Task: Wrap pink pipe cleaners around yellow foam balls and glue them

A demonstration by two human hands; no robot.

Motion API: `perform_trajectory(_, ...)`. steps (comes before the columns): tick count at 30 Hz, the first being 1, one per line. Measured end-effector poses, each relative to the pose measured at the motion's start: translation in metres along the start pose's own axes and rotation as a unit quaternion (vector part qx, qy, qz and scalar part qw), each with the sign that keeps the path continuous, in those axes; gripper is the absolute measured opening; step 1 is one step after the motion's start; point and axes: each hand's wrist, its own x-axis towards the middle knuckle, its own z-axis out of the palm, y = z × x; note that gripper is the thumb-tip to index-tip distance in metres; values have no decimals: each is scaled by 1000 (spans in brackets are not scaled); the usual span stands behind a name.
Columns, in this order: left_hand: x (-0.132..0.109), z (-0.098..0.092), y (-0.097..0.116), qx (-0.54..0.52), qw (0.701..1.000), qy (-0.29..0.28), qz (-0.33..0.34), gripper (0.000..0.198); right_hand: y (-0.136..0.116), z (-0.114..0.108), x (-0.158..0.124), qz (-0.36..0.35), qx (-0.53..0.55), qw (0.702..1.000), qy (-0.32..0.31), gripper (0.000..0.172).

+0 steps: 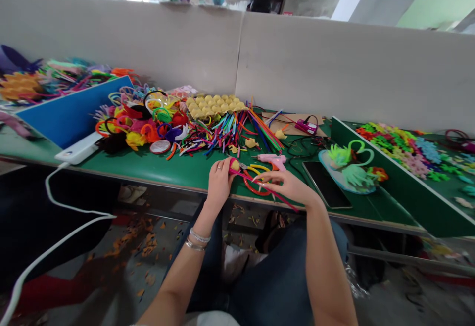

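Observation:
My left hand is closed on a small pale yellow piece with magenta pipe cleaner around its edge. From it a magenta pipe cleaner stretches right and down past the table edge. The fingers of my right hand pinch this strand a short way from the yellow piece. Just behind my hands lie pliers with yellow handles and an orange-handled tool, partly covered by my right fingers. A pink glue gun rests beyond them.
Loose pipe cleaners and a yellow egg tray lie at the back. Colourful fuzzy pieces heap up at left by a blue divider. At right are a phone, a board with green swans and a green divider.

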Motion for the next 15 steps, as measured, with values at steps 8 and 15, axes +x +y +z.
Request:
perform_trajectory(8, 0, -3, 4, -14, 1000, 10, 2, 42, 1, 20, 16, -18, -76, 991, 105, 36)
perform_trajectory(15, -1, -3, 3, -5, 1000, -9, 19, 45, -8, 44, 35, -72, -231, 957, 158, 32)
